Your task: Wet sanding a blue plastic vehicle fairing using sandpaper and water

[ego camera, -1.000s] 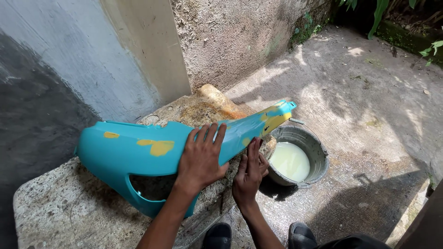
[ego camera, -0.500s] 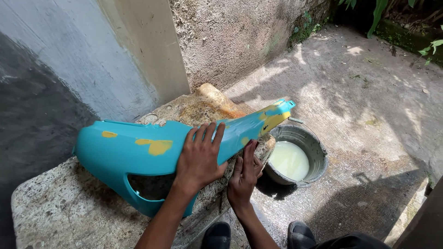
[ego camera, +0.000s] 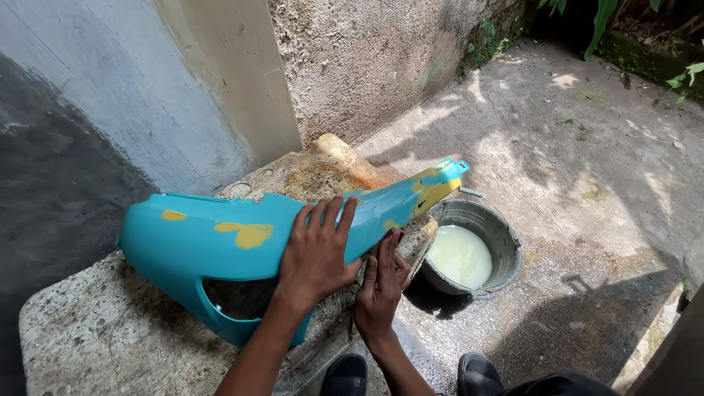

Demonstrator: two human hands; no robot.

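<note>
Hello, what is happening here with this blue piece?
A person is working on a turquoise plastic panel with yellow patches, which lies on a rough stone slab by a wall. The left hand presses flat on top of the panel. The right hand is against its lower edge, fingers extended; what it holds, if anything, is unclear. A metal bucket of milky liquid stands on the wet concrete ground beside the slab.

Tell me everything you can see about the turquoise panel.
The turquoise panel looks like a long, curved plastic body piece with yellow patches and a cutout low down. It lies across a rough concrete slab, its narrow end over a metal bucket. The left hand presses flat on it; the right hand touches its lower edge.
</note>
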